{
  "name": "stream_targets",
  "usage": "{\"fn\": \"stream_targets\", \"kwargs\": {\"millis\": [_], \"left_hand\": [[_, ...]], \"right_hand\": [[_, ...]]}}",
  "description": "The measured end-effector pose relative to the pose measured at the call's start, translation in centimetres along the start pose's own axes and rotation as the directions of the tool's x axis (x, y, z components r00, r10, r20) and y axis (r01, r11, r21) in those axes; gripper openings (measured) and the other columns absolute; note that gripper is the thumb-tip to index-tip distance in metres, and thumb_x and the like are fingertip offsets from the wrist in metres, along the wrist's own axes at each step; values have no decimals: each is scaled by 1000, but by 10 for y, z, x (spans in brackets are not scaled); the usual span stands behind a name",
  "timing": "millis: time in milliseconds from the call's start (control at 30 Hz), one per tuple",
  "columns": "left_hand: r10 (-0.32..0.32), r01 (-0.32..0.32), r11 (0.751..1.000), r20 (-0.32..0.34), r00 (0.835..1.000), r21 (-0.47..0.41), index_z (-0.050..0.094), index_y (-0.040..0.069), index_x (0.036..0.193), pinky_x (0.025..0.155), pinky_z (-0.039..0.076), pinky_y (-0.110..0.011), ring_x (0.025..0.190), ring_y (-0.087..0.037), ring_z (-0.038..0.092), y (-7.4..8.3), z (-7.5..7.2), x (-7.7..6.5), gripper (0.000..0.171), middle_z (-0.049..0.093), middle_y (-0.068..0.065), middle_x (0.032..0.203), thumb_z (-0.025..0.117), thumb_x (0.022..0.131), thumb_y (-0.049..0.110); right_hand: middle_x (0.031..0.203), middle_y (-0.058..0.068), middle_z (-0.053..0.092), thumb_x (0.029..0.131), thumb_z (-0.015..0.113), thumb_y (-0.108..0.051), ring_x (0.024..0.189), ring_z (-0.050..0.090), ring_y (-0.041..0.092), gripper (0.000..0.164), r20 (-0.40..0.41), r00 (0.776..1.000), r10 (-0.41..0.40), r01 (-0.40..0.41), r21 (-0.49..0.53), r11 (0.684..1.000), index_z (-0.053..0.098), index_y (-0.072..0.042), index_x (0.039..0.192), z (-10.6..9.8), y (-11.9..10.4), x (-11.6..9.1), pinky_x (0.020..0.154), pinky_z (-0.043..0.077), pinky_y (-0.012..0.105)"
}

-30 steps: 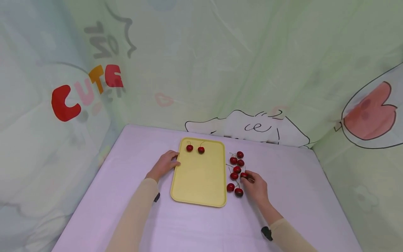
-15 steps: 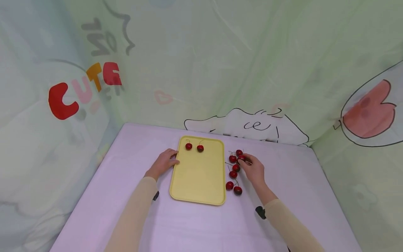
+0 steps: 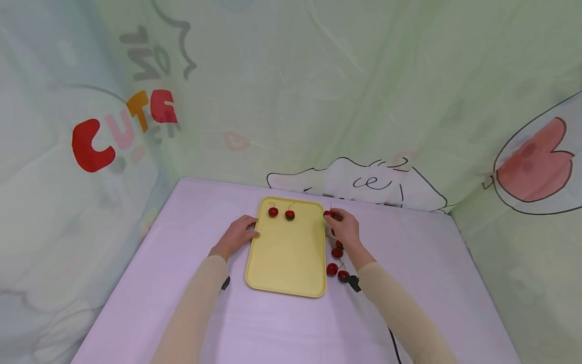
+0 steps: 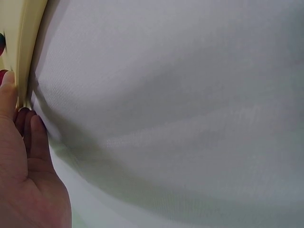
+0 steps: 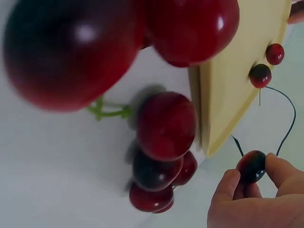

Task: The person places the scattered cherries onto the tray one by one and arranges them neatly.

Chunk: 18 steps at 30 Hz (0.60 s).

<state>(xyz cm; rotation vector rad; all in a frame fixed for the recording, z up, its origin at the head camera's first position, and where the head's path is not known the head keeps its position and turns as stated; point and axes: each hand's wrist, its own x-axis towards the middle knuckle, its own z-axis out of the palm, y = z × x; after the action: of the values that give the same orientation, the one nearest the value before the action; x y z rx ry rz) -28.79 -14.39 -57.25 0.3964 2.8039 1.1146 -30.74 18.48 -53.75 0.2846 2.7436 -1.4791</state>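
Note:
My right hand point(image 3: 347, 231) pinches a dark red cherry point(image 5: 251, 166) between thumb and fingertips, raised near the far right corner of the yellow tray point(image 3: 286, 258). Its thin stem points up. On the tray's left edge, my left hand point(image 3: 234, 236) grips the rim, with the thumb point(image 4: 7, 97) on the inner side and the other fingers outside it. Two cherries, one at the far left point(image 3: 273, 212) and one beside it point(image 3: 289, 215), lie in a row along the tray's far end. Under the right hand, part of the loose cherries is hidden in the head view.
Several loose cherries point(image 3: 337, 253) with green stems lie on the lilac tablecloth point(image 3: 282, 328), along the tray's right side. A printed cloth curtain point(image 3: 291, 116) hangs behind the table and at both sides. A dark wrist strap piece point(image 3: 353, 283) hangs below the right sleeve.
My right hand has picked up a cherry from the group, moved away from me and then left to the tray's far right corner. The left hand stays on the tray's edge.

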Motion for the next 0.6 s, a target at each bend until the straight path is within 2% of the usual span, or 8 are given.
{"fn": "stream_targets", "kwargs": {"millis": [233, 433, 600], "left_hand": [[-19, 19, 1000, 9, 1000, 4, 55, 0, 135, 111, 38, -40, 126, -27, 50, -1, 1, 1, 47, 55, -13, 133, 68, 93, 18], [-33, 33, 999, 17, 999, 7, 54, 1, 136, 112, 37, -39, 127, -26, 49, 1, 0, 2, 49, 54, -12, 134, 68, 93, 20], [-16, 16, 1000, 16, 1000, 5, 54, -1, 135, 111, 38, -40, 125, -28, 50, -2, 0, 2, 49, 54, -13, 134, 68, 93, 19]], "right_hand": [[122, 17, 62, 93, 67, -23, 107, 56, 28, 44, 46, 998, -39, 42, -71, 997, 59, -4, 132, 23, -13, 5, 94, 52, 41], [123, 18, 63, 93, 68, -20, 110, 56, 31, 42, 87, 990, -108, 120, -148, 982, 61, -1, 129, 38, -20, 14, 99, 48, 44], [122, 20, 63, 92, 69, -17, 112, 57, 33, 39, 100, 981, -167, 184, -198, 963, 63, 2, 126, 51, -20, 22, 100, 48, 46]]}}
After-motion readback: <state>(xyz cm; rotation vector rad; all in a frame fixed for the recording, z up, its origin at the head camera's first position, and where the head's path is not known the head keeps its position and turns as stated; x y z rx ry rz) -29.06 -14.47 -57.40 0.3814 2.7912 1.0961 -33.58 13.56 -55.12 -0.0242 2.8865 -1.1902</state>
